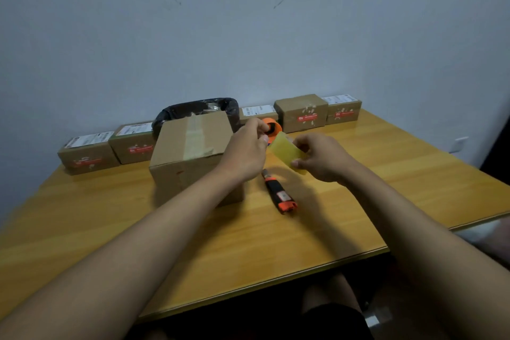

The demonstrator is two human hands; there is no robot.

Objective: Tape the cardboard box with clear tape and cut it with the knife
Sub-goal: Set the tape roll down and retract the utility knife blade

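Left hand [249,146] gripped the orange tape dispenser roll [271,130], fingers curled round it, held up just right of the box top; right hand [321,159] pinched the free end of the yellowish translucent tape strip [285,153] between thumb and fingertips, so both hands were closed on something. Strip ran short and slightly slack between the two hands, above the table. Step in hand looked like drawing out tape before laying it on. To do it well, judged: keep the strip taut and flat so it didn't fold onto itself, pull enough length to span the seam with overhang down both sides, line it up over the flap join, then press down from one end. Big brown cardboard box [190,152] sat on the yellow wooden table [276,243] mid-left, just beside the left hand, flaps closed, one strip of clear tape already running across the top over the seam with a ragged end at the front edge; red mark on the front face, left forearm hid its lower right corner. Orange-and-black utility knife [278,193] lay on the table near the box's right side, below the hands, untouched, blade state not readable. Row of small brown parcels [302,113] and a black-lined bin [193,109] stood along the wall behind.
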